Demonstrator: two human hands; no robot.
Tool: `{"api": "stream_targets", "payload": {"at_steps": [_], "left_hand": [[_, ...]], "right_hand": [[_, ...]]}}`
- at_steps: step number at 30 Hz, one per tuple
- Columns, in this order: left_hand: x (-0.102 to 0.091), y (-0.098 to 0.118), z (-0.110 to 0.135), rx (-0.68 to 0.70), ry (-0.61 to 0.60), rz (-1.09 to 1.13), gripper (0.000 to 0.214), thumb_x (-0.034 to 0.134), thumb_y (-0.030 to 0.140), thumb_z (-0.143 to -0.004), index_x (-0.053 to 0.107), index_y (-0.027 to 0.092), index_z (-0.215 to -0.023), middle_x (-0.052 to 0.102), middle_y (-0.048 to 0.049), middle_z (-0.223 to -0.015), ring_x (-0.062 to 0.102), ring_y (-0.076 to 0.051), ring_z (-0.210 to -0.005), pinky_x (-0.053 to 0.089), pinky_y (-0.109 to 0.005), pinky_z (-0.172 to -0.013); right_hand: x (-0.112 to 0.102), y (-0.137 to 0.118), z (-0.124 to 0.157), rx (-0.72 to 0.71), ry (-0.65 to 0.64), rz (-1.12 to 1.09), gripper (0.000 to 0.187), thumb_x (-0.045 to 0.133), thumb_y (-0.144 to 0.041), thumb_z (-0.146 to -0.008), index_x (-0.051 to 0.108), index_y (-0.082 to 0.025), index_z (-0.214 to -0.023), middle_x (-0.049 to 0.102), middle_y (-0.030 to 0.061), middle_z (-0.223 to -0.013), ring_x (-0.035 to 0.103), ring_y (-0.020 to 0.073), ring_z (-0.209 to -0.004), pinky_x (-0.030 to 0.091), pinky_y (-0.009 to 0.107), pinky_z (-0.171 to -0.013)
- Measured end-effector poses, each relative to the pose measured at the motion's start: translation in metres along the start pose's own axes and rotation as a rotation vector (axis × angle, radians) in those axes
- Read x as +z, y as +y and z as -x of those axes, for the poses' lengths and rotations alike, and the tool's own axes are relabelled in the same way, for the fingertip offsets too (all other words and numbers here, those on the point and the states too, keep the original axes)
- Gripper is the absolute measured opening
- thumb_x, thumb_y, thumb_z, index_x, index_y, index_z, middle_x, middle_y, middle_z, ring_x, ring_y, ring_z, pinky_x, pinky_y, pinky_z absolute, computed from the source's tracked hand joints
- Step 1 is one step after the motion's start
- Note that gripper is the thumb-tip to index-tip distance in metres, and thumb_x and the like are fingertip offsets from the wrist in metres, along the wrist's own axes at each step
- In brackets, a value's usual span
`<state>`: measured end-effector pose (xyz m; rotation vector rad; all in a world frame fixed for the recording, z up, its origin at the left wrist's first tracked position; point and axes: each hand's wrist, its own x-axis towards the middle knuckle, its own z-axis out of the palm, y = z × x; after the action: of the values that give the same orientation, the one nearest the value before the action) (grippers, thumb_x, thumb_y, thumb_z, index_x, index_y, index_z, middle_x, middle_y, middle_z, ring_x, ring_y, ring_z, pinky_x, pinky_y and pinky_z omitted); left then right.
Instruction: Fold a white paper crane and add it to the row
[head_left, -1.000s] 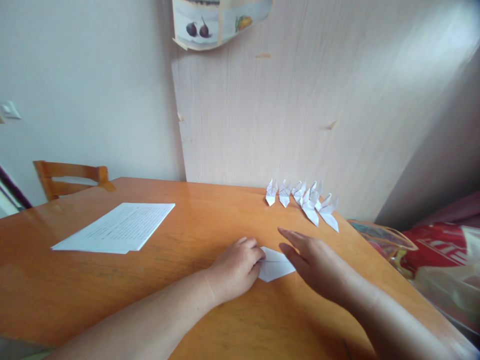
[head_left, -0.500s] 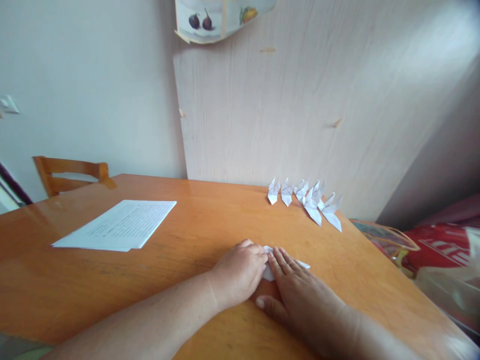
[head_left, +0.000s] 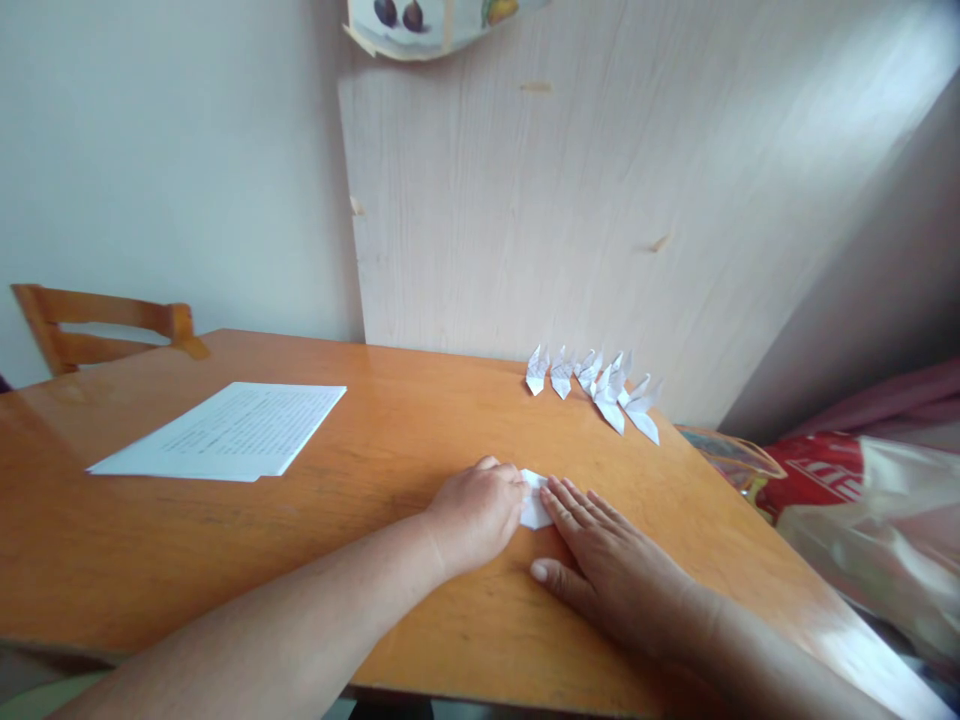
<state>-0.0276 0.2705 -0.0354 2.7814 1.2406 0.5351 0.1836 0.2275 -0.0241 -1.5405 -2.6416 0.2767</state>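
A small folded piece of white paper (head_left: 534, 505) lies on the orange wooden table (head_left: 390, 440), mostly covered by my hands. My left hand (head_left: 476, 515) is curled with its fingertips pinching the paper's left edge. My right hand (head_left: 600, 560) lies flat with fingers stretched out, pressing down on the paper's right part. A row of several finished folded paper cranes (head_left: 592, 385) stands at the table's far edge against the pale wooden panel (head_left: 570, 190).
A stack of printed sheets (head_left: 225, 430) lies on the table at the left. A wooden chair back (head_left: 97, 325) shows at the far left. Plastic bags (head_left: 855, 520) sit off the table's right edge.
My right hand came down from hovering right of the paper and now presses flat on it. The left hand kept its hold on the left edge.
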Motion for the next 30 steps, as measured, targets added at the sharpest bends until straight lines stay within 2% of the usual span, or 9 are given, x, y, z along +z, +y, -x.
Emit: {"api": "stream_targets", "payload": {"at_steps": [4,12,18,20,24,30], "left_hand": [[0.002,0.000,-0.001,0.006,0.001,-0.027,0.025,0.045,0.023,-0.098,0.070,0.017,-0.098,0.069,-0.0106,-0.100,0.058,-0.024,-0.093,0.050,-0.038,-0.087],[0.002,0.001,-0.001,-0.003,-0.001,-0.022,0.023,0.047,0.025,-0.096,0.069,0.017,-0.094,0.068,-0.0109,-0.101,0.058,-0.025,-0.093,0.050,-0.039,-0.088],[0.001,0.001,-0.002,-0.016,-0.013,-0.014,0.022,0.050,0.028,-0.095,0.069,0.017,-0.091,0.068,-0.0110,-0.102,0.058,-0.026,-0.094,0.050,-0.040,-0.088],[0.000,0.001,-0.002,-0.009,-0.013,-0.017,0.021,0.051,0.028,-0.095,0.069,0.017,-0.093,0.068,-0.0111,-0.102,0.058,-0.026,-0.095,0.050,-0.040,-0.088],[-0.002,0.002,-0.002,-0.005,0.008,-0.011,0.019,0.053,0.027,-0.094,0.069,0.017,-0.090,0.068,-0.0102,-0.099,0.058,-0.025,-0.093,0.050,-0.038,-0.087],[-0.003,0.002,-0.002,-0.012,-0.013,0.015,0.019,0.054,0.027,-0.094,0.071,0.018,-0.092,0.067,-0.0095,-0.097,0.059,-0.024,-0.093,0.050,-0.037,-0.085]], "right_hand": [[0.001,0.007,0.009,0.036,0.008,0.017,0.090,0.041,-0.073,-0.092,0.031,-0.010,-0.157,0.026,0.0168,-0.161,0.025,0.0345,-0.149,0.023,0.052,-0.124],[-0.006,0.018,0.028,0.079,-0.032,0.098,0.090,0.035,-0.073,-0.094,0.030,-0.009,-0.157,0.025,0.0156,-0.161,0.025,0.0324,-0.150,0.018,0.055,-0.124],[-0.010,0.045,0.037,0.115,-0.026,0.121,0.080,0.031,-0.068,-0.098,0.036,-0.011,-0.155,0.033,0.0143,-0.159,0.029,0.0313,-0.149,0.018,0.057,-0.123],[-0.013,0.047,0.037,0.141,0.018,0.116,0.078,0.029,-0.066,-0.099,0.040,-0.010,-0.153,0.036,0.0150,-0.157,0.029,0.0312,-0.148,0.019,0.057,-0.123],[-0.017,0.030,0.023,0.121,0.157,0.086,0.080,0.031,-0.066,-0.099,0.039,-0.008,-0.153,0.035,0.0176,-0.158,0.028,0.0320,-0.149,0.024,0.057,-0.122],[-0.008,-0.007,-0.013,-0.041,0.078,0.010,0.085,0.034,-0.068,-0.098,0.035,-0.005,-0.154,0.030,0.0207,-0.160,0.024,0.0321,-0.150,0.024,0.052,-0.123]]}}
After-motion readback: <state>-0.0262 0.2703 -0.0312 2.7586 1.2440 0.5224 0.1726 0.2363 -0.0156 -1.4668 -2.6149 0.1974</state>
